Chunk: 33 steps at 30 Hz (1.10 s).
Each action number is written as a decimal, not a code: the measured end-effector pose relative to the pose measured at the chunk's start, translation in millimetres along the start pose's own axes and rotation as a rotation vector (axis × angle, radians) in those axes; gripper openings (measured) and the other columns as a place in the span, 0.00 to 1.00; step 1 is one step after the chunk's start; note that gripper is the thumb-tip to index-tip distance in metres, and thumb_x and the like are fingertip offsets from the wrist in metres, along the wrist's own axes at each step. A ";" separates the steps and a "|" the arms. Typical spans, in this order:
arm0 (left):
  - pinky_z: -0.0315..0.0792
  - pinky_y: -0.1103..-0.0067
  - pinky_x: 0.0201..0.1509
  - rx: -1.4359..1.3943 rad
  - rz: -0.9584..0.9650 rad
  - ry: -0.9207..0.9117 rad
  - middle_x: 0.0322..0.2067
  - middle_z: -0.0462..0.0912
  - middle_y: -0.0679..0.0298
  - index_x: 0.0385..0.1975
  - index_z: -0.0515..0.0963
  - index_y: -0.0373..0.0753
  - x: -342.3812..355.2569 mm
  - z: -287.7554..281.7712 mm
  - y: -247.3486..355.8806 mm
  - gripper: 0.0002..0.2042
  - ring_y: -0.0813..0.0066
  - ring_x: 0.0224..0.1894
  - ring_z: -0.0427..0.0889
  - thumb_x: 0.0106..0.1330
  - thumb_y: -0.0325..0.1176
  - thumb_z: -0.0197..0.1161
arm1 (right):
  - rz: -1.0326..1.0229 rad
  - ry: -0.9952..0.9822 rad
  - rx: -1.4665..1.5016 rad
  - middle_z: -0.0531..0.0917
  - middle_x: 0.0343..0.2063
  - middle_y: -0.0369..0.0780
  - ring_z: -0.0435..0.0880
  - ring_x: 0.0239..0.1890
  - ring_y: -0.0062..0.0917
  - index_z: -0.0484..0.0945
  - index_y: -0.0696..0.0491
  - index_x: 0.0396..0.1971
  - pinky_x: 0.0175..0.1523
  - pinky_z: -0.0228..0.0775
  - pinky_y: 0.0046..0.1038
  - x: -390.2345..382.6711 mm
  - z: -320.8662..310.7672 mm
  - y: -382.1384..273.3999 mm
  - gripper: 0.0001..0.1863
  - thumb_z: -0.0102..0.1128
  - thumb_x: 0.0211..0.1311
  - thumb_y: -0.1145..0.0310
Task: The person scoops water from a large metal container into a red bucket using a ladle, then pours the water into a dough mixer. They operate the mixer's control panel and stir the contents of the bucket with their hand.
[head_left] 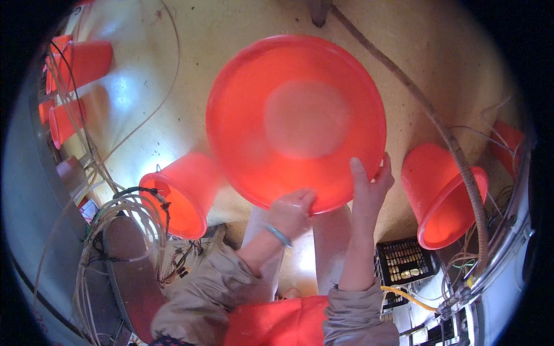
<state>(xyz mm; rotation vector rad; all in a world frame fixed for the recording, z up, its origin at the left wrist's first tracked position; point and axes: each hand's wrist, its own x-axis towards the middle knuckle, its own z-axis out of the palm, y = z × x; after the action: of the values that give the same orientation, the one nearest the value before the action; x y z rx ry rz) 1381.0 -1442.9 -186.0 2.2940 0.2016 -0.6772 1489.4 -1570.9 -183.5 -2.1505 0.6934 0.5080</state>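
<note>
A large red plastic bucket faces me with its round mouth, and its paler round bottom shows inside. My right hand grips the near right part of its rim, thumb on the inner side and fingers around the outside. At the near edge, my left hand is closed in a fist against the rim or just in front of it. Whatever the left fingers hold, if anything, is hidden. A bluish-green bangle circles my left wrist.
Red buckets lie on their sides at left and right, with several more at far left. A brown hose crosses the right side. Coiled pale tubes hang at left. A black crate stands low right.
</note>
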 end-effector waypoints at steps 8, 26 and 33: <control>0.64 0.71 0.56 -0.449 -0.075 0.060 0.53 0.68 0.52 0.55 0.63 0.36 -1.8 49.3 35.8 0.28 0.57 0.53 0.69 0.54 0.40 0.57 | -0.315 0.029 0.103 0.78 0.40 0.43 0.77 0.42 0.31 0.71 0.56 0.46 0.48 0.67 0.28 -17.1 7.2 -8.5 0.25 0.52 0.41 0.80; 0.44 0.70 0.68 -0.478 -0.581 0.111 0.62 0.54 0.50 0.60 0.54 0.34 141.7 89.1 -223.7 0.31 0.60 0.65 0.52 0.64 0.50 0.39 | -0.448 -0.061 0.076 0.80 0.35 0.41 0.79 0.37 0.25 0.73 0.57 0.44 0.44 0.69 0.22 -8.0 13.3 -20.3 0.26 0.50 0.36 0.85; 0.43 0.70 0.68 -1.180 -0.159 -0.028 0.62 0.54 0.50 0.60 0.54 0.34 124.3 86.8 5.2 0.31 0.60 0.65 0.52 0.64 0.51 0.39 | -0.307 -0.027 0.096 0.78 0.38 0.41 0.77 0.41 0.28 0.73 0.59 0.43 0.49 0.67 0.27 -2.3 4.4 -24.1 0.23 0.49 0.39 0.83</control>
<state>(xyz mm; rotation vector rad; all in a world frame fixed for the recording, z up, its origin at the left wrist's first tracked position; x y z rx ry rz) 1452.6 -1512.5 -300.2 1.1406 0.5905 -0.4611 1502.2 -1554.0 -171.1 -2.1053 0.3555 0.3310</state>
